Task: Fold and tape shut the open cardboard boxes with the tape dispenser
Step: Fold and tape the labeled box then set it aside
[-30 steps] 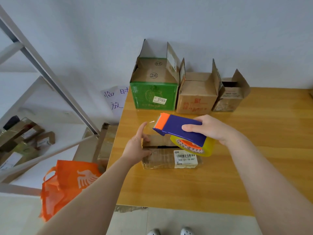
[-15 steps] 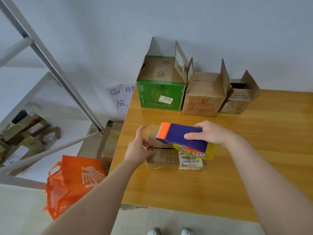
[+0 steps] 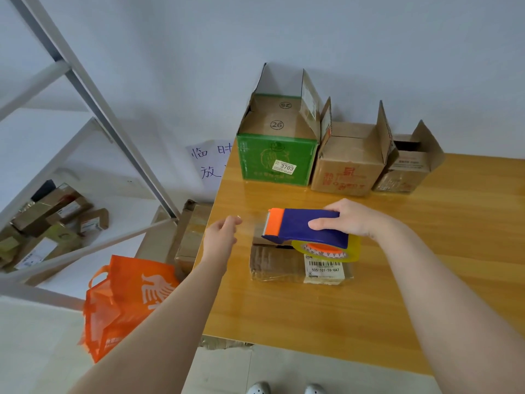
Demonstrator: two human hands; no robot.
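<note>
A small flat cardboard box [image 3: 279,264] with a barcode label lies on the wooden table [image 3: 312,308]. Just above its far edge my right hand [image 3: 353,220] grips a blue and orange tape dispenser [image 3: 305,224] holding a yellow-tinted roll. My left hand [image 3: 220,237] is left of the box at the table's edge, fingertips pinching the end of a clear tape strip [image 3: 252,221] that runs from the dispenser's orange mouth. Three open boxes stand at the back: a green one [image 3: 277,162], a brown one [image 3: 348,172] and a smaller one [image 3: 406,173], all with flaps up.
An orange bag [image 3: 127,297] and more cardboard boxes [image 3: 190,234] sit on the floor left of the table. A white metal shelf frame [image 3: 93,89] with parcels stands further left. A handwritten paper sign [image 3: 208,163] hangs on the wall.
My left hand has left the small box and moved left, drawing clear tape out of the dispenser. The dispenser stays over the box's far edge.
</note>
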